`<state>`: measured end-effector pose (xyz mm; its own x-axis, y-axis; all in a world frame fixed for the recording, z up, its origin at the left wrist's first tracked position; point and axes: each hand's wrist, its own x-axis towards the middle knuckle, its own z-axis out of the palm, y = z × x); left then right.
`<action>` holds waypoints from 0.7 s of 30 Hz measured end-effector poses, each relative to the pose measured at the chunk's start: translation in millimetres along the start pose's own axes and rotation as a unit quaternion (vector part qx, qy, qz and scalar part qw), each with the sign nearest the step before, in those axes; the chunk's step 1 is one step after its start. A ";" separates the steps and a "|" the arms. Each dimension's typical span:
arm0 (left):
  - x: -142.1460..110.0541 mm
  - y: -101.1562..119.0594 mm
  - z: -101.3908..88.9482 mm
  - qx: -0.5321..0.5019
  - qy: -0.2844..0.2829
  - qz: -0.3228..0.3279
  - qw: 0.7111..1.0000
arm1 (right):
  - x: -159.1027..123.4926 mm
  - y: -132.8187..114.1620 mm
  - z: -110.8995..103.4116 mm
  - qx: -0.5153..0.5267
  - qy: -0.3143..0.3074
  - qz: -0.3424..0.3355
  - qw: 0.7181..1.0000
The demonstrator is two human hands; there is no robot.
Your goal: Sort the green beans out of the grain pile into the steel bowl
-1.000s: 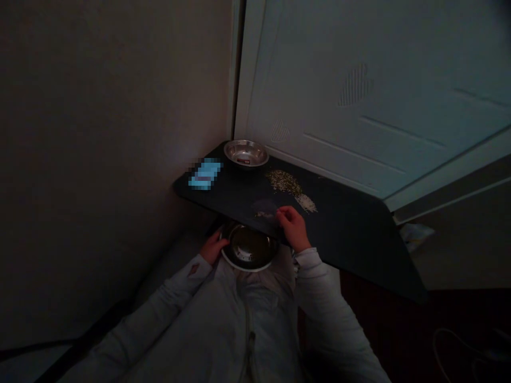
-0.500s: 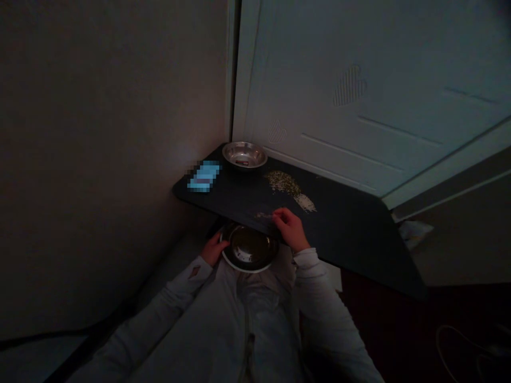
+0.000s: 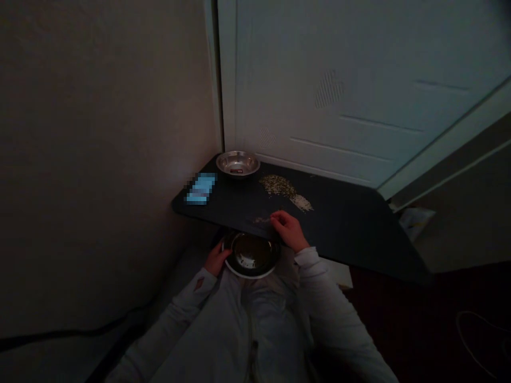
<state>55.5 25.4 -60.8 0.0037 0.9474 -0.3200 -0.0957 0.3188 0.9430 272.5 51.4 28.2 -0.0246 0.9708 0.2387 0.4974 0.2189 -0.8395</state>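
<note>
My left hand grips the left rim of a metal bowl, held below the table's front edge over my lap. The bowl looks dark inside, with a bright reflection and a few specks. My right hand is just above the dark table, fingers pinched on a thin see-through sheet that barely shows. A little scatter of pale grains lies left of those fingertips. Farther back are a pile of greenish grains or seeds and, touching it, a smaller pile of whitish grains.
A second metal bowl with a label inside stands at the back left of the table. A lit phone, pixelated, lies near the left corner. Behind rises a white door; a wall closes the left side. The room is dim.
The see-through sheet at my right fingertips has tilted and is now hardly visible; that hand has shifted slightly left. My left hand keeps hold of the bowl. The camera view has turned a little.
</note>
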 end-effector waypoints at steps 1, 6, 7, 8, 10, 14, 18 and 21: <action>0.4 0.0 -0.1 0.002 0.005 -0.001 1.000 | 0.1 -0.1 -0.1 0.002 -0.002 -0.001 1.000; -2.3 4.3 0.5 0.028 0.012 0.007 1.000 | 0.7 1.2 0.3 0.019 -0.009 0.002 1.000; -3.2 5.4 0.7 0.034 0.010 0.009 0.999 | 0.9 1.8 0.5 0.022 -0.010 0.004 1.000; -4.0 6.4 0.9 0.038 0.010 0.010 0.999 | 1.1 2.4 0.7 0.023 -0.011 0.005 1.000; -5.2 7.9 1.4 0.046 0.011 0.008 0.999 | 1.3 3.2 1.0 0.025 -0.013 0.006 1.000; -5.3 8.7 2.4 0.047 0.012 0.003 0.999 | 0.9 2.8 1.2 0.029 -0.010 0.005 1.000; -4.4 7.8 2.6 0.046 -0.001 0.014 0.999 | 0.4 2.4 1.1 0.025 -0.018 0.007 1.000; -3.6 6.7 2.1 0.050 -0.001 0.015 0.999 | 0.3 2.8 0.6 0.016 -0.034 0.001 0.999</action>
<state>56.9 24.2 -53.1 0.0042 0.9566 -0.2912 0.0035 0.2912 0.9566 273.4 52.3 25.6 -0.0827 0.9752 0.2054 0.4690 0.2199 -0.8554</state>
